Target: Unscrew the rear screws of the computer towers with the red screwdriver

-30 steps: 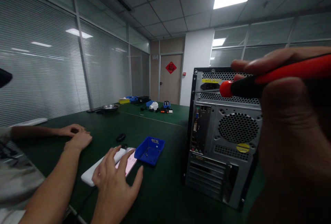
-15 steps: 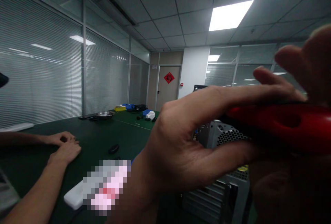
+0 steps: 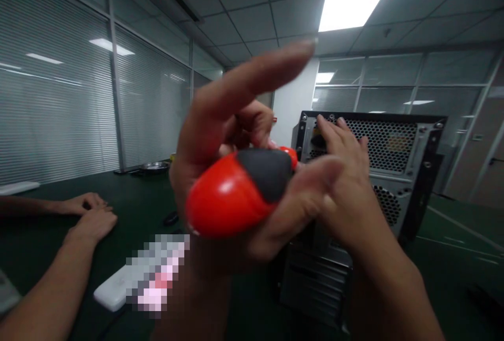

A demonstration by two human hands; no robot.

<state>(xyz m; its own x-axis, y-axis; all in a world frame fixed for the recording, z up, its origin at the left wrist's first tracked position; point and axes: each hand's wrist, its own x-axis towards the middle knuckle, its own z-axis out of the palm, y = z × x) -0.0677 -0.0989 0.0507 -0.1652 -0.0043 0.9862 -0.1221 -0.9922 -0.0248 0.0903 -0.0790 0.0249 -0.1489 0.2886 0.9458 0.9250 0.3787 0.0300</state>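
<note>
Red and black, the fat handle of a screwdriver (image 3: pixel 240 191) fills the middle of the view, its butt end turned toward the camera. The left hand (image 3: pixel 232 141) is wrapped around it, thumb under the handle and forefinger sticking straight up and out, blurred. The right hand (image 3: pixel 346 173) lies beyond it with fingers spread flat against the upper back panel of a grey computer case (image 3: pixel 394 157), fingertips on the perforated grille near the top edge; it holds nothing. The case stands upright on the dark green bench (image 3: pixel 452 246), its rear side facing the camera. At far left, another person's hands (image 3: pixel 88 212) rest together on the bench, forearms coming in from the edge. Just beside them, nearer the camera, lies a white flat object (image 3: pixel 112 293), partly pixelated, and a small dark item (image 3: pixel 171 218) sits behind it.
</note>
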